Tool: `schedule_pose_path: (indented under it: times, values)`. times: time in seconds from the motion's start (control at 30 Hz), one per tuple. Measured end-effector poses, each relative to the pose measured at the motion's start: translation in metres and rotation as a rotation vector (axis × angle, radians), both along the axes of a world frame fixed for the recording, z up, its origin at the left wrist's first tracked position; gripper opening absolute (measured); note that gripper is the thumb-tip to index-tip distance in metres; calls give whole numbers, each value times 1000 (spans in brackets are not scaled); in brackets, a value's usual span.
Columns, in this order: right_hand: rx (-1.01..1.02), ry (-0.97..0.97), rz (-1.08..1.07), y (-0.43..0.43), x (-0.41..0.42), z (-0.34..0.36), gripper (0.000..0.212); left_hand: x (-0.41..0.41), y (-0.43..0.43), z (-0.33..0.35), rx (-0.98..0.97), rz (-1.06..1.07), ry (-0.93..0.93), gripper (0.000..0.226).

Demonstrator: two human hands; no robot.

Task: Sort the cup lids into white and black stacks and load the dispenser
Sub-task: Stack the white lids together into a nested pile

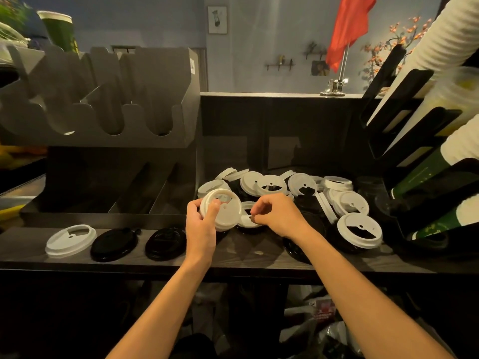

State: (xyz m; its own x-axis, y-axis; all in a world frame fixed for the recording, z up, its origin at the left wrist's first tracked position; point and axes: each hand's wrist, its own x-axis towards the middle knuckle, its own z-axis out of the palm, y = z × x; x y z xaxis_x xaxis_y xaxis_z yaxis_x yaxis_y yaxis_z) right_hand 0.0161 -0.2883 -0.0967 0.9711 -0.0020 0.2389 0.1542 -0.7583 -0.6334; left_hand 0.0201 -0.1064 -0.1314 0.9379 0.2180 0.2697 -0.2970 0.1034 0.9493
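I judge the sorting barely begun: my left hand [201, 226] grips a short stack of white lids [223, 212], and my right hand [277, 216] pinches the rim of another white lid [247, 221] at the near edge of the mixed pile [311, 193]. On the surface [246, 252] to my left sit only a sorted white lid [70, 239] and two black lids [114, 243], and the dispenser [103, 99] looks unloaded.

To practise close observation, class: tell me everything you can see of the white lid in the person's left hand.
The white lid is round and plastic-looking, with a raised rim, a wide cut-out opening and a small vent hole. It is tilted toward the camera above the dark counter. The left hand grips it, thumb across its face, fingers round its left rim. The right hand pinches a second lid beside it.
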Motion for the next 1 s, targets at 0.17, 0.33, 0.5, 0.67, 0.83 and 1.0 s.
schedule_pose_path:
  times: [0.17,0.33,0.5,0.67,0.83,1.0]
  values:
    - [-355,83,13,6,-2,1,30,2,1,0,2,-3,19,31]
    - [-286,71,-20,8,-2,0,13,2,1,-2,-13,-8,21,35]
    - [-17,10,-89,4,2,2,6,3,1,-2,-10,-15,28,39]
    - [46,-10,-60,5,1,0,14,3,1,-3,-14,-19,34,39]
    - [130,48,-37,11,0,0,30,3,2,-3,-8,-19,43,40]
    - [283,-16,-88,13,0,1,18,2,3,-3,-14,-7,45,39]
